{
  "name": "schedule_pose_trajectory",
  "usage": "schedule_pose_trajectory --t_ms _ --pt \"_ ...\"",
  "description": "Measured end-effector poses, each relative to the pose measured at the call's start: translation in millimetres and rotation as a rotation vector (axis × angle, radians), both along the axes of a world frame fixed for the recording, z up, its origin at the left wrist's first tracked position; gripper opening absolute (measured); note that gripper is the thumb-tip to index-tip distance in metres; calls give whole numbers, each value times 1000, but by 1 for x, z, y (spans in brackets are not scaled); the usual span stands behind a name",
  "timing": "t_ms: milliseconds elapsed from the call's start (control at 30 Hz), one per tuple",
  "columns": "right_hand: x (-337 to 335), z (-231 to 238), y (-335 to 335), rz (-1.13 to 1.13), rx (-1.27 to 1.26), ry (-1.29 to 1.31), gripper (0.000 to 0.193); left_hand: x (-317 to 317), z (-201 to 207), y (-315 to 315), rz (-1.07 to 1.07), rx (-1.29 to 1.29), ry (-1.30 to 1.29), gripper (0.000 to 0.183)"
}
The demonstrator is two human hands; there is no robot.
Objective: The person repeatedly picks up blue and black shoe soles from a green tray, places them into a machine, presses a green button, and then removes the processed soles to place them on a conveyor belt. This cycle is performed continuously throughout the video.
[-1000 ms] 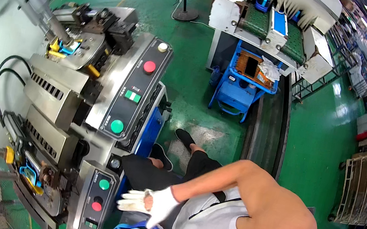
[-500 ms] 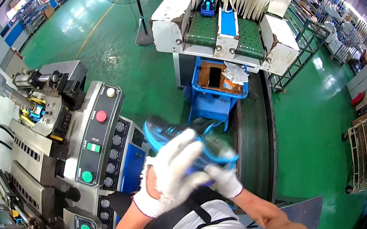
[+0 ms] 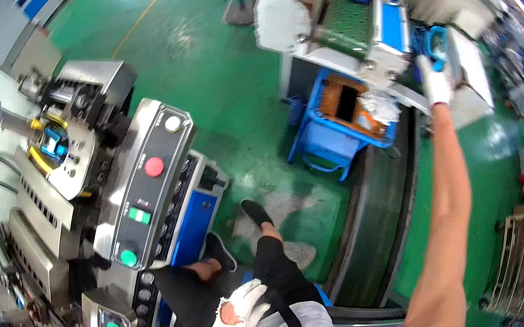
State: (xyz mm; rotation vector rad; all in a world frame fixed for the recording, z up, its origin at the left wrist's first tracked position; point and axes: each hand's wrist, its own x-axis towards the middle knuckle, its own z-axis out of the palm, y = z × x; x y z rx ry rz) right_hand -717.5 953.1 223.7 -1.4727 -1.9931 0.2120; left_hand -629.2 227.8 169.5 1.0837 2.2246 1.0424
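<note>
Just ahead of the right hand [image 3: 436, 83], at long reach, sits the blue shoe [image 3: 442, 53], its long axis seeming to run away from the fingers (touching or clamped, I cannot tell). Well behind them, the left hand [image 3: 241, 310] hovers by the black shorts [image 3: 288, 273], fingers loosely apart, nothing visible held; the right is nearer.

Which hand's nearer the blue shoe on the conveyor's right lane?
Right: right hand at the near end of the blue shoe; left hand far back, by the black shorts.
</note>
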Motion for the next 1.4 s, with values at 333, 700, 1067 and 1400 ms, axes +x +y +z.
schedule_pose_trajectory --t_ms 333,700,1067,1400 --pt "-38 -35 162 401 -274 133 64 25 -22 -60 575 -181 -225 41" --pt "42 -253 -270 1017 -704 129 49 128 -35 -173 1313 -221 74 17" --pt "-7 -198 -583 1768 -738 -561 67 518 -126 -315 2241 -1004 -319 34" --pt "-53 -188 -563 1796 -73 -961 69 747 -102 -389 2564 -1059 -1054 71"
